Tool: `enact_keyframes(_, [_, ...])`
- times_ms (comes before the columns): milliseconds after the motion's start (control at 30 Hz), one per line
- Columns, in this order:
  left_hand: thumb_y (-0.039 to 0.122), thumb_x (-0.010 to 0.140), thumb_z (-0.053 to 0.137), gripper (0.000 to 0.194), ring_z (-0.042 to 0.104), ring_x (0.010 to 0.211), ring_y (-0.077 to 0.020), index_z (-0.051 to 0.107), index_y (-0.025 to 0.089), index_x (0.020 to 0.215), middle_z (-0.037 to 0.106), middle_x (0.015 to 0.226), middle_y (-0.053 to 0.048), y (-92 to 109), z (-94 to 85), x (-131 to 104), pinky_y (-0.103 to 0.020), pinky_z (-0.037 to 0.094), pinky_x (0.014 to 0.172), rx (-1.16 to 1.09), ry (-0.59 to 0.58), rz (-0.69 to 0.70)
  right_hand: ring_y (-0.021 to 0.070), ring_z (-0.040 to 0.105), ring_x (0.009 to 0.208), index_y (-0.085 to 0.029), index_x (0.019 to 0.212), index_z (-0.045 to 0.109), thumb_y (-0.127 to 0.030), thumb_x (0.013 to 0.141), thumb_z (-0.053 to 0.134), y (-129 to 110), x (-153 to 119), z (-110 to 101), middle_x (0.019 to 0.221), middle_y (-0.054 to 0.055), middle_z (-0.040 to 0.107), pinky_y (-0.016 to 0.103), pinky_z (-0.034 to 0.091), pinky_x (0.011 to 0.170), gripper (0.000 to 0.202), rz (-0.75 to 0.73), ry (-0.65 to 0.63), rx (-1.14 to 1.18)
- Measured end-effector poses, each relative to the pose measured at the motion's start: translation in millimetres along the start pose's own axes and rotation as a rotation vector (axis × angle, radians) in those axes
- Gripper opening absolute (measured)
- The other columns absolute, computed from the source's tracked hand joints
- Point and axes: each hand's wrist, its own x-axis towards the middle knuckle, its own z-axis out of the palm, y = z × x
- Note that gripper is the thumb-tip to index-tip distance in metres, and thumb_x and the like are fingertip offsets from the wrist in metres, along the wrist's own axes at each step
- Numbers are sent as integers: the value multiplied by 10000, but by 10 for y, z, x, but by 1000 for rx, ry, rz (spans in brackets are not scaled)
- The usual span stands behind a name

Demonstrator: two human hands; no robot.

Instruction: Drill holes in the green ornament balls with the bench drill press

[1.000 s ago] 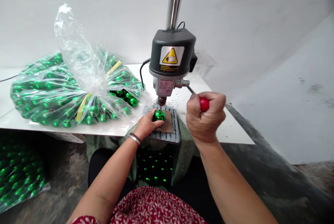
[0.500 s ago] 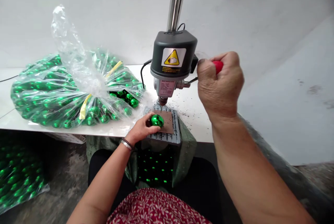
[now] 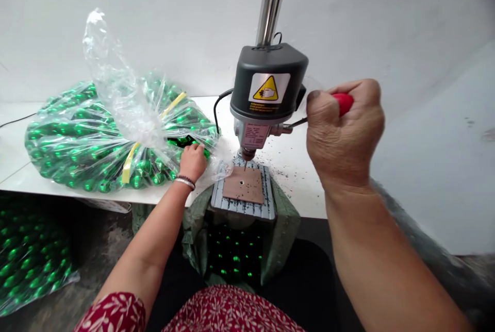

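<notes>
My right hand (image 3: pixel 346 133) is wrapped round the red lever knob (image 3: pixel 344 103) of a small drill press (image 3: pixel 266 82). My left hand (image 3: pixel 194 161) is at a torn opening in a clear plastic bag (image 3: pixel 112 162), over shiny green balls (image 3: pixel 137 180); its fingertips are hidden, so their grip cannot be told. Below the thin drill bit (image 3: pixel 245 165), a brown square board (image 3: pixel 251 194) with a small hole lies on the grey ridged drill base (image 3: pixel 228 203). No ball rests on the board.
Dark shavings (image 3: pixel 284 175) litter the white table (image 3: pixel 297 198) round the base. Below its front edge, green cloth (image 3: pixel 284 226) surrounds a dark space with green balls (image 3: pixel 235 259). Another bag of green balls (image 3: pixel 31 260) stands on the floor at left.
My left hand has left the board and moved left to the bag's opening. The green ball it held is gone from the board. My right hand keeps hold of the knob; the view has shifted slightly.
</notes>
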Motion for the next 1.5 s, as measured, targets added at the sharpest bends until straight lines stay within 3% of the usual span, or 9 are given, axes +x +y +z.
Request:
enact_keyframes(133, [131, 913, 576, 430, 650, 1307, -395, 679, 48, 1322, 717, 1344, -267, 91, 16, 196, -487, 494, 1082, 165, -166, -37, 89, 462, 642, -234, 872, 484, -515, 988, 568, -6, -12, 2, 755, -53, 508, 268, 440, 625, 315, -24, 23, 15])
enact_keyframes(300, [229, 873, 713, 518, 691, 1244, -377, 643, 93, 1369, 737, 1310, -236, 84, 49, 75, -456, 518, 1052, 21, -156, -26, 85, 483, 642, -230, 881, 501, -508, 991, 582, 9, -13, 7, 755, -60, 523, 268, 451, 634, 310, -39, 32, 20])
enact_keyframes(467, [448, 860, 763, 628, 737, 970, -240, 603, 211, 1419, 761, 1115, -70, -67, -37, -406, -331, 567, 850, -954, -75, -59, 84, 499, 656, -230, 872, 495, -462, 985, 600, 15, -14, 20, 757, -64, 526, 265, 464, 650, 278, -51, 46, 36])
enact_keyframes(567, [615, 793, 800, 621, 693, 697, -150, 622, 245, 1259, 719, 928, -5, -44, 4, -698, -250, 516, 617, -1604, -264, -212, 81, 486, 655, -230, 869, 487, -446, 988, 608, 8, -16, 27, 747, -69, 506, 261, 467, 656, 274, -45, 48, 53])
enact_keyframes(700, [578, 634, 952, 648, 703, 693, -129, 609, 218, 1050, 722, 946, -16, 107, 142, -880, -202, 493, 569, -1933, -469, -377, 73, 478, 645, -227, 870, 485, -459, 985, 613, 14, -15, 34, 736, -77, 498, 255, 458, 646, 289, -44, 48, 57])
enact_keyframes(800, [407, 590, 991, 673, 710, 717, -130, 572, 232, 1086, 706, 944, 5, 212, 183, -900, -193, 479, 575, -1865, -475, -374, 65, 483, 643, -225, 878, 495, -540, 996, 575, 36, -16, 38, 748, -80, 500, 261, 480, 661, 346, -60, 46, 63])
enact_keyframes(900, [330, 643, 930, 676, 700, 740, -152, 544, 238, 1191, 690, 925, 9, 277, 142, -885, -239, 493, 623, -1537, -434, -296, 64, 486, 646, -226, 885, 497, -531, 996, 573, 53, -17, 45, 750, -82, 507, 269, 484, 669, 333, -75, 65, 59])
enact_keyframes(1067, [365, 663, 904, 663, 678, 1083, -261, 597, 209, 1230, 710, 1160, -63, 294, 76, -822, -403, 528, 996, -1001, -190, -5, 74, 476, 643, -236, 882, 477, -398, 970, 597, 37, -13, 42, 737, -80, 502, 255, 448, 648, 220, -69, 43, 35])
enact_keyframes(1500, [372, 768, 823, 458, 659, 1028, -237, 646, 189, 1148, 716, 1096, -55, 422, 187, -723, -390, 526, 994, -915, -113, 10, 107, 590, 715, -264, 930, 462, -452, 1042, 505, 53, -2, 10, 801, -42, 545, 287, 554, 705, 223, -62, -63, 47])
